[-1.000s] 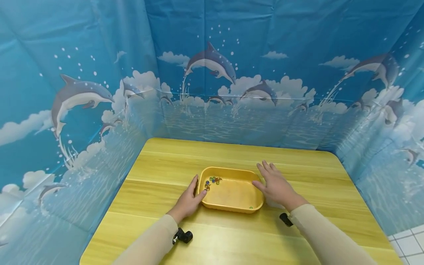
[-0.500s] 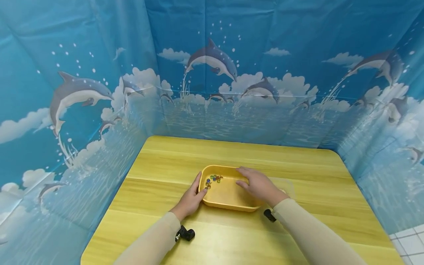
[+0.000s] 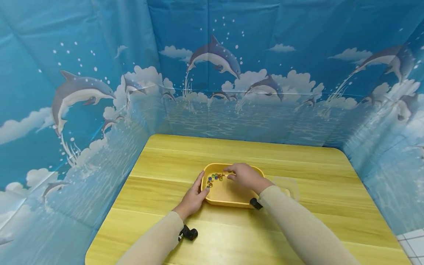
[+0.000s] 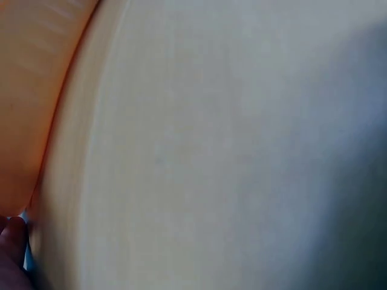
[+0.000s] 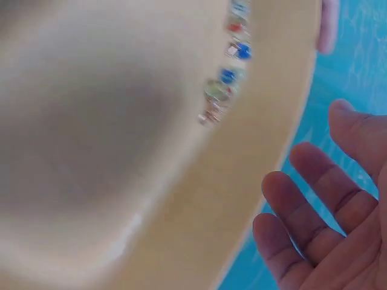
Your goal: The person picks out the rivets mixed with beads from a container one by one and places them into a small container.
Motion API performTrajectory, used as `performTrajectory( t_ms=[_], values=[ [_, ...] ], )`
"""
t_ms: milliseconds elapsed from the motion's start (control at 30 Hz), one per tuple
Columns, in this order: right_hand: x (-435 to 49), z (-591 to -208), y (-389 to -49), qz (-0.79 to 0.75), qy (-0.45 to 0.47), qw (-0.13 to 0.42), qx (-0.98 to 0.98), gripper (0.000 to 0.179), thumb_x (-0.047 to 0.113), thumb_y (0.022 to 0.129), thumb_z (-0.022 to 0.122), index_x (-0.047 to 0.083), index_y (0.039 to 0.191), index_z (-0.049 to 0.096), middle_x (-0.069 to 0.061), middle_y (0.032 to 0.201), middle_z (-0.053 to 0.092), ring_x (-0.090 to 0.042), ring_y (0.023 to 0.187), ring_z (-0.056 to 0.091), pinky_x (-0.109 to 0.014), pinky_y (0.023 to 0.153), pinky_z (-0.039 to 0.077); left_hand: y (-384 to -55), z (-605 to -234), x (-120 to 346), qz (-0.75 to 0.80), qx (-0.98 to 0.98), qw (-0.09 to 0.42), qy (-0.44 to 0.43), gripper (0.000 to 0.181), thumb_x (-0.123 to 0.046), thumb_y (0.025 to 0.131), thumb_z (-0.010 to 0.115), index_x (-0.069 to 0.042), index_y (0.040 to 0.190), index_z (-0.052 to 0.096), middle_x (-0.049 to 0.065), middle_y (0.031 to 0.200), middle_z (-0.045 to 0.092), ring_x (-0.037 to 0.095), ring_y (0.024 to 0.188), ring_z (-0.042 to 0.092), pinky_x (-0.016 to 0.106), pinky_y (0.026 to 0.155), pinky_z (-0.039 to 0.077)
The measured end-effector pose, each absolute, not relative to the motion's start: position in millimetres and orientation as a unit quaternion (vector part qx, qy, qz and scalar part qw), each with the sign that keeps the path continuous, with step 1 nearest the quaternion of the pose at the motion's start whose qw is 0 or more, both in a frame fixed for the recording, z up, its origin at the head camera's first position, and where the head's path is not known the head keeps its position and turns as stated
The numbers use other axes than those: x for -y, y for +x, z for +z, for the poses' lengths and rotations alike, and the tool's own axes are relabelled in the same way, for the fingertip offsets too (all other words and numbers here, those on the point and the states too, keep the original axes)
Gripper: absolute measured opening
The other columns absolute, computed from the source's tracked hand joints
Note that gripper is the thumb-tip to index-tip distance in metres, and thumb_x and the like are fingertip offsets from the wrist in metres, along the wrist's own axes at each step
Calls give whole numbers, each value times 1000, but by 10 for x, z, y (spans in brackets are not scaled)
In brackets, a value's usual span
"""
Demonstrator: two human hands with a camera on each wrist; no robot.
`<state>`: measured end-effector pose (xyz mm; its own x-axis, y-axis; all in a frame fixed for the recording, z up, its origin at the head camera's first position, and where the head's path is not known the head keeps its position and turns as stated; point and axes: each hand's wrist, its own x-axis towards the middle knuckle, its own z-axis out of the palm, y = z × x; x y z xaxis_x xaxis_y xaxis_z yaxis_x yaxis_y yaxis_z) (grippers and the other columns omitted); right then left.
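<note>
A shallow yellow-orange plastic tray (image 3: pixel 228 203) sits on the table, and glass marbles (image 3: pixel 216 176) of blue, green and amber are gathered at its left end. My left hand (image 3: pixel 193 197) holds that left end, its thumb over the rim and its fingers along the outer wall. Over the tray's far side, close to the marbles, reaches my right hand (image 3: pixel 246 176). In the right wrist view its fingers (image 5: pixel 284 193) are loosely bent with nothing between them. The right forearm hides part of the tray's right end. Only the tray wall and a fingertip show in the left wrist view.
A yellow wood-grain table (image 3: pixel 179 154) carries the tray. Right of the tray lies a faint, clear flat item (image 3: pixel 291 184), partly behind the right sleeve. Blue dolphin-print curtains (image 3: pixel 251 117) enclose the table's back and sides.
My right hand has moved left from the tray's right edge, across the tray and up to the marbles. The left hand has kept its place on the left end.
</note>
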<state>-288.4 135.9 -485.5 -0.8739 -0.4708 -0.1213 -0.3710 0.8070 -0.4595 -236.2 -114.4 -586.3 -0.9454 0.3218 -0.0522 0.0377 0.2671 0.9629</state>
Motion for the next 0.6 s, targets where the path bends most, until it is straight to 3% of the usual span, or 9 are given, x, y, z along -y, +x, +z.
performTrajectory(
  t_ms=[300,600],
  values=[
    [-1302,-4850,-3071,-241,-224,138,-934,36,18,104,68,13,139,70,-6,140,71,-29,132,65,-49,109,56,-2368,-5849,1150,598,-786,115,112,72,-23,113,48,-34,171,7,14,177,17,34,158,33,52,128,33],
    [-1306,-5097,-3163,-275,-197,170,-926,31,15,104,68,16,134,74,-4,126,76,-22,116,71,-44,99,60,-2362,-5843,1127,609,-778,113,109,72,-18,113,48,-31,171,8,16,176,17,36,158,33,53,127,34]
  ],
)
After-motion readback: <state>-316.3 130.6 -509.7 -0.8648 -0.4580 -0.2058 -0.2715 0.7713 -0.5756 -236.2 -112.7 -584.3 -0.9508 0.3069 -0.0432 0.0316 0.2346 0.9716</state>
